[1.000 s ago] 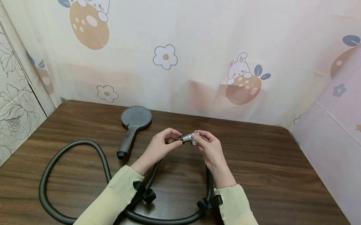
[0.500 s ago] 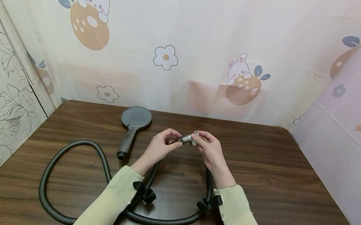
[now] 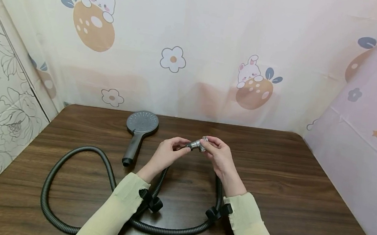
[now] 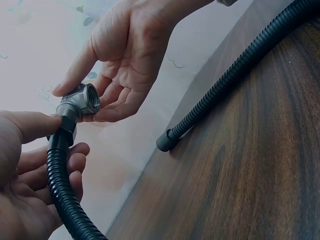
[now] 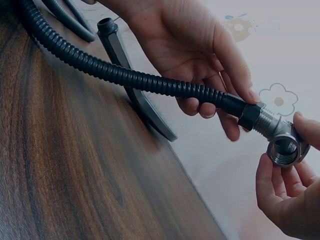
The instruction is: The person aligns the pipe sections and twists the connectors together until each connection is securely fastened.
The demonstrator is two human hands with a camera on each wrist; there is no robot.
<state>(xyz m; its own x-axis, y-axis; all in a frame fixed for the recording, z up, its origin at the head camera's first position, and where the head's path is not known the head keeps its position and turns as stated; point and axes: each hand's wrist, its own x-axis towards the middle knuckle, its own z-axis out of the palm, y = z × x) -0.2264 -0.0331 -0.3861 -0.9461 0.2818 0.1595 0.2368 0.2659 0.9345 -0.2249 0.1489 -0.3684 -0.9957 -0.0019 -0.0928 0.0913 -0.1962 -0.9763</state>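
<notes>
My left hand (image 3: 164,154) pinches the black collar nut at one end of a ribbed black shower hose (image 4: 64,187), thumb on top and fingers beneath. Threads of a shiny metal pipe fitting (image 5: 285,147) show beside the nut, which sits around their end. My right hand (image 3: 221,158) holds the fitting's body between thumb and fingers. An open, internally threaded port faces the camera in both wrist views. Both hands are raised over the back half of the table. The hose's other end (image 4: 165,142) lies on the tabletop in the left wrist view.
A dark grey shower head (image 3: 142,124) lies face up at the back of the wooden table (image 3: 288,191), left of my hands. The hose makes a wide loop at the left and runs beneath both forearms. A patterned curtain (image 3: 210,50) hangs behind the table.
My left fingers have shifted slightly downward and straightened a little around the hose nut. The right hand and the fitting have stayed nearly still.
</notes>
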